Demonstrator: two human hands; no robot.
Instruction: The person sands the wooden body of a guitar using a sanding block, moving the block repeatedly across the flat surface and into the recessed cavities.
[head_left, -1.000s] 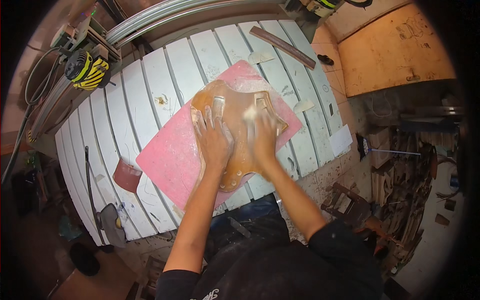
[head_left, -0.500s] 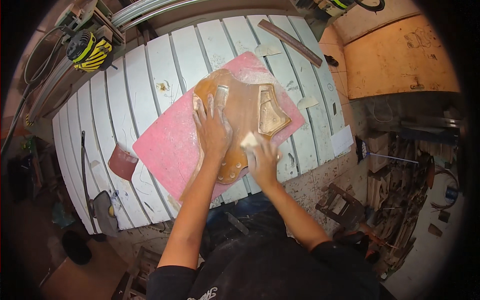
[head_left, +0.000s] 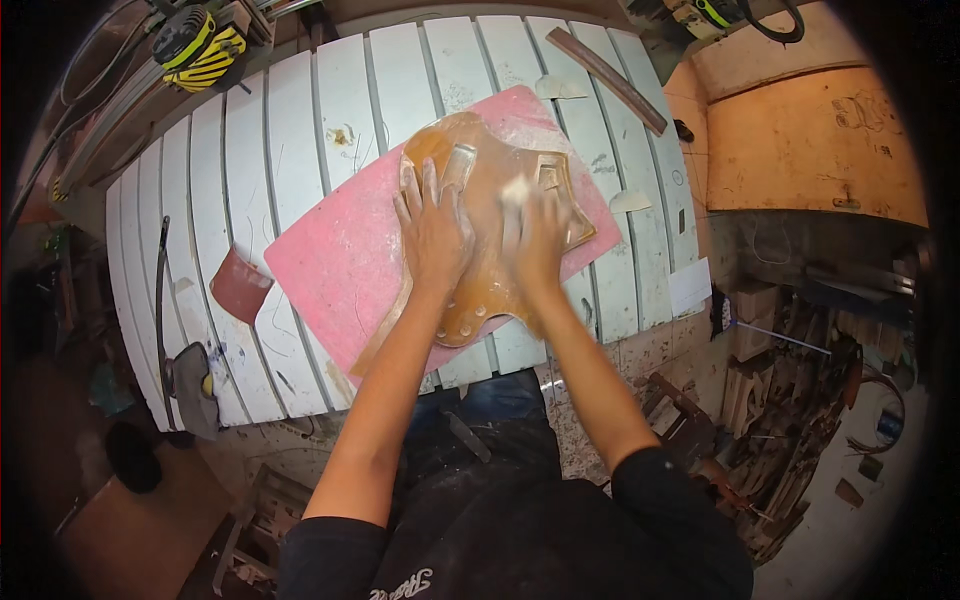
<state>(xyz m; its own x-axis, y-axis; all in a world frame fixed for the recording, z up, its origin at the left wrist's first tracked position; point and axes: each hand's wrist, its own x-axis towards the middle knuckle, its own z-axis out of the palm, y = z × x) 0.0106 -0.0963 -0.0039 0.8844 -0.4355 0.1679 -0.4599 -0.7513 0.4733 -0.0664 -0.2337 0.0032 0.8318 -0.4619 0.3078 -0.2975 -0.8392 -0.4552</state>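
An amber-brown electric guitar body (head_left: 488,185) with routed cavities and several round holes lies flat on a dusty pink mat (head_left: 330,230). On its left part rests my left hand (head_left: 437,235), palm down with the fingers spread. My right hand (head_left: 536,240), blurred by motion, is over the body's right part, beside the larger cavity. Its fingers press on a small pale piece that looks like folded sandpaper (head_left: 516,190). Part of the body is hidden under both hands.
The white slatted table (head_left: 340,80) carries a curled red-brown sheet (head_left: 241,285), a dark wooden strip (head_left: 607,78), pale half-round pieces (head_left: 561,88) and a sander-like tool (head_left: 193,388). A yellow-black machine (head_left: 205,52) stands far left; an orange-brown board (head_left: 815,145) is at right.
My right hand has moved away from me over the guitar body with the pale piece. My left hand keeps its place on the body. The whole view has shifted slightly.
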